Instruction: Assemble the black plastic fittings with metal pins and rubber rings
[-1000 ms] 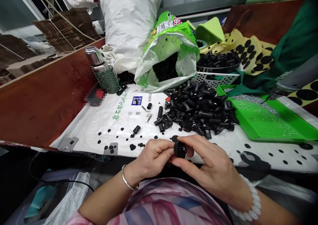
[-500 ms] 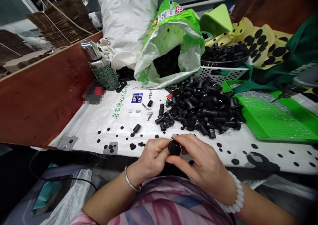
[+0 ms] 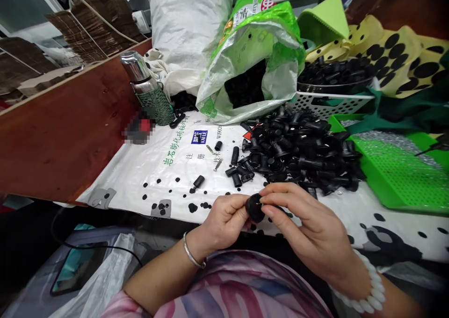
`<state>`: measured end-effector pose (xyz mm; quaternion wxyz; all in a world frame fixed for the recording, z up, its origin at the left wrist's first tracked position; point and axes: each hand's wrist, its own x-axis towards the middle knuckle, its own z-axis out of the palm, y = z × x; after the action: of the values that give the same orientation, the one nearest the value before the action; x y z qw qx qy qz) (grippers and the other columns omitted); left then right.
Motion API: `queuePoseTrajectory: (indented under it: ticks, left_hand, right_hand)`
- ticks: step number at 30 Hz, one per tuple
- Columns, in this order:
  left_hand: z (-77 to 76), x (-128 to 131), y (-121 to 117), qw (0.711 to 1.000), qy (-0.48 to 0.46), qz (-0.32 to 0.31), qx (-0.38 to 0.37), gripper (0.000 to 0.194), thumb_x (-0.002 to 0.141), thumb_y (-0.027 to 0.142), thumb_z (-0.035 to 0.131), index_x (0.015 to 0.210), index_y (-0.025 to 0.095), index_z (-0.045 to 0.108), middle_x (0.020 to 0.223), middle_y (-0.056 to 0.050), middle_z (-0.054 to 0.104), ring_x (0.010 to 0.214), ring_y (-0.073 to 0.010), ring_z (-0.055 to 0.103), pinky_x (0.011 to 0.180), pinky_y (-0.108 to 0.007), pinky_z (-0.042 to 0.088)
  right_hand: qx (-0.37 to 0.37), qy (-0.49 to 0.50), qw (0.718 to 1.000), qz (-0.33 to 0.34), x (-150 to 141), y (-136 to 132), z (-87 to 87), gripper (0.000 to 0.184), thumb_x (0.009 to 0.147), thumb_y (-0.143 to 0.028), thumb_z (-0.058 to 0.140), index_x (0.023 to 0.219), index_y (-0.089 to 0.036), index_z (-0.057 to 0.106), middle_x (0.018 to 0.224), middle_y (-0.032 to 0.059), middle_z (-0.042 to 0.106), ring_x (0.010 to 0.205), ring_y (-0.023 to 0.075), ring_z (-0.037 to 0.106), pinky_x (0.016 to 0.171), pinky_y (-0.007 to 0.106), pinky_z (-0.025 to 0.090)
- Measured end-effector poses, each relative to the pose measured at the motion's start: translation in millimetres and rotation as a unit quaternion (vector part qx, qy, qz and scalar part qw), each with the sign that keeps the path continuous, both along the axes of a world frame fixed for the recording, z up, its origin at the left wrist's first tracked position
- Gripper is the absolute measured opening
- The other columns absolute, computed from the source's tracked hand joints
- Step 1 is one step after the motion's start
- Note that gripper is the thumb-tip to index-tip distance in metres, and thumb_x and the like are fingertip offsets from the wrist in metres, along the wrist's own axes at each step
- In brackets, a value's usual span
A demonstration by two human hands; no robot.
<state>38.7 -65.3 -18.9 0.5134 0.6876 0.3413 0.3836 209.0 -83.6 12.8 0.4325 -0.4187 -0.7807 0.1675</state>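
Note:
My left hand (image 3: 228,220) grips a black plastic part (image 3: 254,208) with a rounded, disc-like head, held above the table's front edge. Fingertips of my right hand (image 3: 301,220) are pinched against the face of that head, at a small bright spot; what they hold there, if anything, is too small to make out. Just beyond my hands spreads a pile of similar black plastic parts (image 3: 298,149), some with small metal tabs showing. To the left of the pile lie a loose black part (image 3: 199,182) and a small metal strip (image 3: 218,164).
A green-and-white bag (image 3: 280,70) of black parts stands open behind the pile. On the right is a green perforated tray (image 3: 396,177) with small silvery pieces. A steel flask (image 3: 140,75) stands at the left by a reddish-brown board (image 3: 70,135). White sheeting covers the table.
The head view has shifted, so the scene sits differently. My right fingers have drawn back from wrapping round the part to a pinch at its face. My left hand keeps its grip.

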Motion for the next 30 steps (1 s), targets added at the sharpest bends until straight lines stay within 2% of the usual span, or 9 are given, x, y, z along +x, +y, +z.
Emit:
queuePoseTrajectory:
  ticks: [6, 9, 11, 13, 16, 17, 19, 24, 30]
  left_hand:
    - [9.4, -6.5, 1.3, 0.987, 0.098, 0.002, 0.130, 0.023, 0.088, 0.018, 0.040, 0.078, 0.012, 0.060, 0.063, -0.002, 0.056, 0.058, -0.0099, 0.051, 0.057, -0.020, 0.042]
    - [13.0, -17.7, -0.1, 0.971, 0.153, 0.011, 0.183, 0.020, 0.087, 0.018, 0.044, 0.099, 0.012, 0.059, 0.074, -0.005, 0.061, 0.068, -0.0133, 0.055, 0.065, -0.025, 0.045]
    - [12.5, -29.4, 0.5, 0.960, 0.174, 0.048, 0.213, 0.028, 0.085, 0.019, 0.047, 0.112, 0.014, 0.053, 0.083, -0.007, 0.063, 0.075, -0.0149, 0.057, 0.071, -0.027, 0.046]
    - [9.7, -42.8, 3.9, 0.932, 0.219, 0.134, 0.256, 0.031, 0.084, 0.021, 0.051, 0.114, 0.016, 0.051, 0.094, -0.009, 0.063, 0.087, -0.0178, 0.057, 0.080, -0.031, 0.046]
    - [3.1, -60.3, 12.9, 0.851, 0.356, 0.268, 0.278, 0.037, 0.079, 0.031, 0.058, 0.112, 0.014, 0.052, 0.107, -0.014, 0.057, 0.102, -0.0263, 0.052, 0.089, -0.043, 0.041]
    - [0.9, -64.3, 16.0, 0.829, 0.397, 0.287, 0.268, 0.036, 0.078, 0.032, 0.058, 0.109, 0.013, 0.053, 0.105, -0.014, 0.057, 0.100, -0.0274, 0.052, 0.088, -0.045, 0.042]
    - [-2.5, -69.0, 20.8, 0.807, 0.445, 0.297, 0.251, 0.026, 0.079, 0.030, 0.056, 0.100, 0.014, 0.056, 0.097, -0.012, 0.058, 0.093, -0.0263, 0.054, 0.084, -0.044, 0.043]
    - [-0.8, -70.4, 21.4, 0.823, 0.416, 0.304, 0.239, 0.017, 0.081, 0.025, 0.053, 0.095, 0.015, 0.056, 0.088, -0.008, 0.061, 0.084, -0.0215, 0.057, 0.079, -0.037, 0.045]
    - [12.5, -62.3, 12.2, 0.894, 0.292, 0.274, 0.199, 0.021, 0.080, 0.022, 0.056, 0.100, 0.017, 0.056, 0.078, -0.002, 0.058, 0.063, -0.0114, 0.053, 0.065, -0.026, 0.046]
  right_hand:
    - [-0.010, -0.013, 1.000, 0.025, -2.3, 2.7, -2.7, 0.013, 0.083, -0.016, 0.054, 0.094, -0.020, 0.059, 0.100, 0.0057, 0.060, 0.092, 0.0157, 0.059, 0.078, 0.026, 0.049]
    - [-0.038, 0.037, 0.998, 0.016, -2.3, 4.3, -5.0, 0.011, 0.082, -0.017, 0.055, 0.091, -0.021, 0.061, 0.098, 0.0045, 0.062, 0.091, 0.0155, 0.060, 0.079, 0.026, 0.050]
    - [-0.069, 0.080, 0.994, -0.004, -1.7, 5.6, -5.5, 0.009, 0.082, -0.019, 0.056, 0.087, -0.022, 0.062, 0.094, 0.0039, 0.064, 0.088, 0.0160, 0.061, 0.079, 0.026, 0.051]
    - [-0.095, 0.116, 0.988, -0.029, -0.7, 7.0, -5.8, 0.007, 0.082, -0.022, 0.056, 0.083, -0.022, 0.063, 0.092, 0.0037, 0.065, 0.087, 0.0163, 0.062, 0.078, 0.027, 0.052]
    - [-0.111, 0.144, 0.982, -0.050, 0.4, 8.6, -7.6, 0.007, 0.081, -0.023, 0.057, 0.080, -0.022, 0.064, 0.091, 0.0038, 0.066, 0.087, 0.0164, 0.062, 0.078, 0.026, 0.052]
    - [-0.113, 0.147, 0.981, -0.051, 0.5, 8.9, -8.6, 0.007, 0.081, -0.023, 0.057, 0.079, -0.022, 0.064, 0.091, 0.0039, 0.066, 0.088, 0.0165, 0.062, 0.078, 0.026, 0.052]
    - [-0.113, 0.148, 0.981, -0.047, 0.4, 9.1, -11.3, 0.007, 0.081, -0.024, 0.058, 0.079, -0.022, 0.064, 0.090, 0.0040, 0.066, 0.087, 0.0168, 0.062, 0.078, 0.027, 0.052]
    - [-0.114, 0.144, 0.982, -0.038, 0.7, 8.3, -16.2, 0.008, 0.081, -0.024, 0.057, 0.080, -0.021, 0.065, 0.090, 0.0048, 0.066, 0.086, 0.0175, 0.062, 0.077, 0.028, 0.053]
    - [-0.107, 0.148, 0.983, -0.034, -3.3, 6.8, -10.5, 0.009, 0.082, -0.023, 0.057, 0.080, -0.020, 0.064, 0.090, 0.0061, 0.066, 0.086, 0.0185, 0.062, 0.078, 0.031, 0.053]
